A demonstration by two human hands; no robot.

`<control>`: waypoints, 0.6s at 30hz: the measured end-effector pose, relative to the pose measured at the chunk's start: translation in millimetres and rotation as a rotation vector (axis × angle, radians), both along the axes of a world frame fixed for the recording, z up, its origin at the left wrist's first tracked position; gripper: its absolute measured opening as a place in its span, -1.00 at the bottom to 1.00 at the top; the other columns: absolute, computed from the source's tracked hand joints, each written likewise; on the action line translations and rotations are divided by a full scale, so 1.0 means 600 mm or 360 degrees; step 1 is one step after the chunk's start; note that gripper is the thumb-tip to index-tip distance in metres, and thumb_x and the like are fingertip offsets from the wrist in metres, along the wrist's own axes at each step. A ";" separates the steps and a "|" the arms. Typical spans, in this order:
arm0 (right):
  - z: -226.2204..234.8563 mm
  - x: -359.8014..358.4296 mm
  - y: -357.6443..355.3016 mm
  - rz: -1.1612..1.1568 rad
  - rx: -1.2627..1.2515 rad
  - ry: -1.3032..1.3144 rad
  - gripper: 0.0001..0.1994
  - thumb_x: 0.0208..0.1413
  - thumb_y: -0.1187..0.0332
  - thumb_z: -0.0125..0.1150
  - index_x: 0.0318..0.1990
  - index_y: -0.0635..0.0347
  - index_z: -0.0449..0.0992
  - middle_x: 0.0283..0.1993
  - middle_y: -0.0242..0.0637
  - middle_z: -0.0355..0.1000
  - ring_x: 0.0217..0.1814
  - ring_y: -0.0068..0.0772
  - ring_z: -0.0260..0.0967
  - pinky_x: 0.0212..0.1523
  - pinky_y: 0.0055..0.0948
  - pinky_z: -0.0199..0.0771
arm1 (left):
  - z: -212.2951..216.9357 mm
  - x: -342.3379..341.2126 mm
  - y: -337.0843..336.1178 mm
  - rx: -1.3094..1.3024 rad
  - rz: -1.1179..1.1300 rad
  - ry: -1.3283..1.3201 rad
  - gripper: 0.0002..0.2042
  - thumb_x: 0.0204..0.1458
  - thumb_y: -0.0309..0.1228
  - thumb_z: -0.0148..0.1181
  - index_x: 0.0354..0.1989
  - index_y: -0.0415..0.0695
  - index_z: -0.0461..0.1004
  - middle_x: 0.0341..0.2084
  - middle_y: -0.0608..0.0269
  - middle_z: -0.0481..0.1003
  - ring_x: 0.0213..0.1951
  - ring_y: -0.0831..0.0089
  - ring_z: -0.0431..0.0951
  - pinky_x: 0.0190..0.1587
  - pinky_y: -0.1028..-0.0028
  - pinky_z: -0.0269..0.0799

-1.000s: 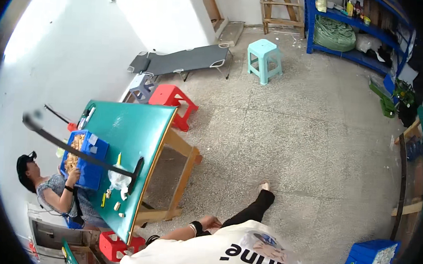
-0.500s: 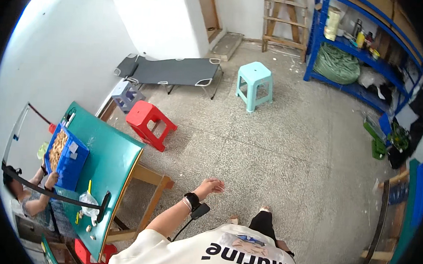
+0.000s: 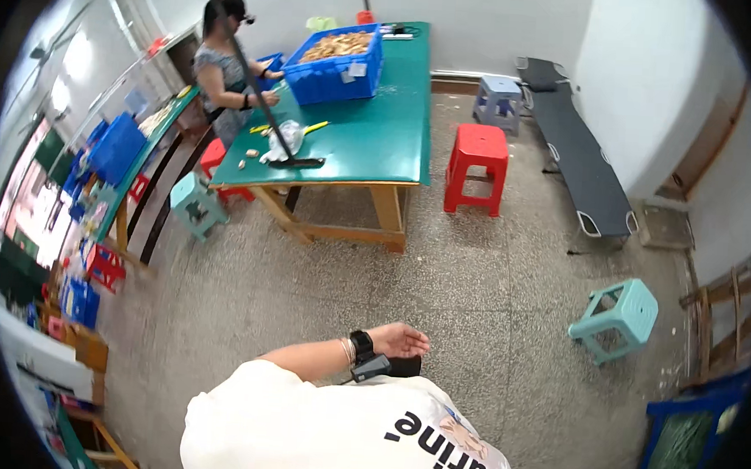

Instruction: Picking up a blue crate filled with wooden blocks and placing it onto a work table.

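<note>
My left hand [image 3: 400, 340] is stretched across in front of my body over the speckled floor. Its fingers are loosely extended and hold nothing. On that wrist sit a black watch [image 3: 360, 346], a light bracelet and a small dark box [image 3: 372, 368]. I cannot see my right hand. Nothing is within touch of the left hand. Nearest beyond it stands a green-topped table [image 3: 372, 141] with wooden legs. It bears a blue crate [image 3: 337, 84] filled with brownish pieces, a clear plastic bag [image 3: 285, 138] and yellow tools [image 3: 315, 128].
Another person [image 3: 222, 74] stands at the table's left side, hands near the crate. Around the floor are a red stool [image 3: 477, 168], a grey stool [image 3: 497, 101], pale green stools [image 3: 626, 316] and a grey folding cot [image 3: 579, 152]. A blue shelf [image 3: 671, 420] stands at the lower right.
My view has swung left, so the table and the other person now lie ahead and the cot to the right. My left arm has come across my body; my right hand has left view.
</note>
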State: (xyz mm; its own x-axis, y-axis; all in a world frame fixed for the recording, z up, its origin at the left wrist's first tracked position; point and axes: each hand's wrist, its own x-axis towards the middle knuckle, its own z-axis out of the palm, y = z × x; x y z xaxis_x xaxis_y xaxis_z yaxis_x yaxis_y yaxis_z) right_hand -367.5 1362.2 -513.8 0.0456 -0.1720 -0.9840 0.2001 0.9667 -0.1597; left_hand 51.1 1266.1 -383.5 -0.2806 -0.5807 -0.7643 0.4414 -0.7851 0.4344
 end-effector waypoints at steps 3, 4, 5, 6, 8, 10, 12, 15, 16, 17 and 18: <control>-0.275 -0.136 -0.143 0.0226 -0.0425 -0.0177 -0.72 0.10 0.25 -0.06 -0.27 0.30 0.46 -0.34 -0.17 0.47 -0.30 -0.30 0.41 -0.22 -0.39 0.40 | 0.037 0.040 -0.037 -0.0217 0.0293 -0.0191 -0.76 0.15 -0.44 -0.21 -0.33 -0.31 0.41 -0.28 0.06 0.47 -0.23 0.38 0.48 -0.07 0.45 0.40; -0.252 -0.140 -0.206 0.0322 -0.0440 -0.0167 -0.72 0.10 0.25 -0.06 -0.27 0.30 0.46 -0.34 -0.17 0.47 -0.30 -0.30 0.41 -0.22 -0.39 0.40 | 0.039 0.063 -0.041 -0.0247 0.0422 -0.0155 -0.77 0.13 -0.45 -0.19 -0.33 -0.33 0.40 -0.28 0.03 0.47 -0.22 0.36 0.48 -0.07 0.44 0.40; -0.190 -0.108 -0.277 0.0335 -0.0598 -0.0095 -0.70 0.10 0.24 -0.07 -0.18 0.30 0.41 -0.31 -0.18 0.45 -0.28 -0.31 0.41 -0.25 -0.37 0.42 | 0.062 0.073 -0.052 -0.0294 0.0477 -0.0225 -0.77 0.12 -0.46 -0.18 -0.36 -0.33 0.41 -0.29 0.01 0.47 -0.23 0.36 0.48 -0.09 0.45 0.40; -0.136 -0.072 -0.340 0.0339 -0.0754 -0.0032 -0.67 0.10 0.23 -0.08 -0.10 0.30 0.36 -0.29 -0.19 0.43 -0.25 -0.31 0.41 -0.29 -0.34 0.45 | 0.071 0.089 -0.059 -0.0301 0.0556 -0.0229 -0.76 0.13 -0.43 -0.17 -0.37 -0.33 0.41 -0.28 0.01 0.47 -0.23 0.36 0.48 -0.10 0.46 0.40; -0.115 -0.024 -0.436 0.0335 -0.0875 -0.0086 -0.70 0.12 0.26 -0.09 -0.10 0.29 0.36 -0.26 -0.20 0.43 -0.31 -0.35 0.41 -0.32 -0.39 0.45 | 0.075 0.124 -0.089 -0.0368 0.0644 -0.0327 -0.73 0.16 -0.39 -0.18 -0.38 -0.32 0.42 -0.31 0.04 0.48 -0.23 0.36 0.48 -0.10 0.45 0.40; -0.049 0.055 -0.503 0.0445 -0.0941 -0.0201 -0.77 0.11 0.34 -0.08 -0.18 0.28 0.39 -0.34 -0.24 0.44 -0.33 -0.37 0.43 -0.32 -0.45 0.47 | 0.063 0.171 -0.120 -0.0394 0.0712 -0.0417 -0.73 0.17 -0.37 -0.19 -0.30 -0.32 0.41 -0.24 0.04 0.46 -0.22 0.35 0.48 -0.09 0.43 0.39; -0.017 0.119 -0.548 0.0625 -0.1047 -0.0239 -0.76 0.12 0.32 -0.06 -0.17 0.29 0.40 -0.33 -0.24 0.45 -0.35 -0.39 0.44 -0.36 -0.49 0.48 | 0.065 0.204 -0.170 -0.0418 0.0739 -0.0496 -0.72 0.18 -0.35 -0.20 -0.22 -0.31 0.39 -0.16 0.03 0.43 -0.21 0.34 0.48 -0.09 0.41 0.39; 0.006 0.180 -0.609 0.0914 -0.1143 -0.0391 -0.76 0.14 0.32 -0.05 -0.16 0.29 0.40 -0.34 -0.23 0.45 -0.38 -0.38 0.44 -0.38 -0.48 0.48 | 0.097 0.230 -0.260 -0.0575 0.0253 -0.1473 -0.52 0.07 -0.30 -0.02 0.16 -0.20 0.11 0.18 0.00 0.08 -0.08 0.17 0.39 -0.05 0.29 0.37; 0.004 0.191 -0.631 0.0906 -0.1154 -0.0391 -0.76 0.14 0.32 -0.05 -0.16 0.29 0.40 -0.34 -0.23 0.45 -0.38 -0.38 0.44 -0.38 -0.48 0.48 | 0.104 0.232 -0.297 -0.0587 0.0249 -0.1477 -0.52 0.07 -0.30 -0.02 0.16 -0.20 0.11 0.18 0.00 0.08 -0.08 0.17 0.39 -0.05 0.29 0.37; -0.010 0.191 -0.642 0.0953 -0.1123 -0.0332 -0.77 0.14 0.33 -0.05 -0.17 0.28 0.40 -0.34 -0.23 0.46 -0.40 -0.38 0.45 -0.40 -0.49 0.47 | 0.105 0.216 -0.330 -0.0612 -0.0171 -0.2385 -0.49 0.00 -0.34 0.02 0.15 -0.21 0.13 0.19 -0.01 0.06 -0.06 0.12 0.37 -0.06 0.25 0.37; -0.024 0.194 -0.652 0.1003 -0.1087 -0.0276 -0.78 0.15 0.33 -0.06 -0.18 0.27 0.40 -0.34 -0.23 0.47 -0.42 -0.38 0.46 -0.42 -0.50 0.47 | 0.099 0.206 -0.355 -0.0585 -0.0642 -0.3272 -0.45 -0.07 -0.37 0.06 0.15 -0.22 0.14 0.21 -0.01 0.05 -0.04 0.08 0.36 -0.07 0.21 0.37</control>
